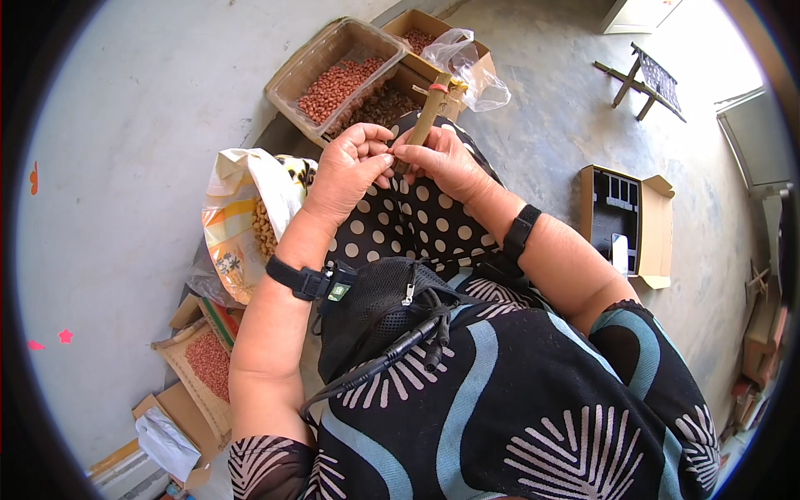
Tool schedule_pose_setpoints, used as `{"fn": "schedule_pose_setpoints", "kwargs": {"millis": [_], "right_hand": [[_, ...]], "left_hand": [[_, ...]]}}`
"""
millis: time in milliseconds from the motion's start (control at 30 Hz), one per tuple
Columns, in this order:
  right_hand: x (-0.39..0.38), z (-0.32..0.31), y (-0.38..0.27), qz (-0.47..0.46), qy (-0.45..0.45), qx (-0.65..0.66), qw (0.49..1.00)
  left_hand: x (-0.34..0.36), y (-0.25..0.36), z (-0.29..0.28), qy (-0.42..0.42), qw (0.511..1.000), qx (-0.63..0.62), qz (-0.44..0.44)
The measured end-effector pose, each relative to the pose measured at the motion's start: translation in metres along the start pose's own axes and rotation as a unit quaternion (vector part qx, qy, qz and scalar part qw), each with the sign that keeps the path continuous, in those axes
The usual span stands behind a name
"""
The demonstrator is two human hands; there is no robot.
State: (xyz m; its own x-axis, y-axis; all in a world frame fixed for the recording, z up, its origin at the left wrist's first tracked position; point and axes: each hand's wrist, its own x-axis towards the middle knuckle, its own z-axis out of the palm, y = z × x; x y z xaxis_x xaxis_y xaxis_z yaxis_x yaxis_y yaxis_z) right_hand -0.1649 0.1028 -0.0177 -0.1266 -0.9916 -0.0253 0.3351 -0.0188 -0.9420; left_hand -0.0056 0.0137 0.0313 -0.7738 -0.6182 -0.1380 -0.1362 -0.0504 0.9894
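Note:
My right hand (pixel 447 160) is closed round a split bamboo stick (pixel 430 112) with a red band near its top. Close beside it, my left hand (pixel 354 165) has its fingers pinched together at the stick's lower end. What the left fingertips hold is too small and hidden to tell. Beyond my hands, a clear plastic tub (pixel 287 92) contains shelled red peanuts (pixel 337 86). Next to my left forearm stands a plastic bag (pixel 229 225) with unshelled peanuts (pixel 264 229) inside. Dark shell scraps (pixel 375 112) lie in a box just past my knees.
A cardboard box (pixel 407 21) with more red kernels and a clear plastic bag (pixel 477 79) sits at the back. At lower left is a sack of red kernels (pixel 208 364). To the right are an open carton (pixel 657 233) holding a phone (pixel 619 252) and a folding stool (pixel 646 83).

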Motion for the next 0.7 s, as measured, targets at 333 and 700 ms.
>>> {"fn": "schedule_pose_setpoints", "kwargs": {"millis": [333,700], "right_hand": [[-0.002,0.002,-0.006,0.037,0.011,0.019,0.999],[0.001,0.0,0.005,0.042,0.023,0.059,0.997]], "left_hand": [[-0.001,0.004,0.009,0.029,0.996,0.075,0.044],[0.0,0.002,0.005,-0.001,0.993,0.11,0.05]]}}
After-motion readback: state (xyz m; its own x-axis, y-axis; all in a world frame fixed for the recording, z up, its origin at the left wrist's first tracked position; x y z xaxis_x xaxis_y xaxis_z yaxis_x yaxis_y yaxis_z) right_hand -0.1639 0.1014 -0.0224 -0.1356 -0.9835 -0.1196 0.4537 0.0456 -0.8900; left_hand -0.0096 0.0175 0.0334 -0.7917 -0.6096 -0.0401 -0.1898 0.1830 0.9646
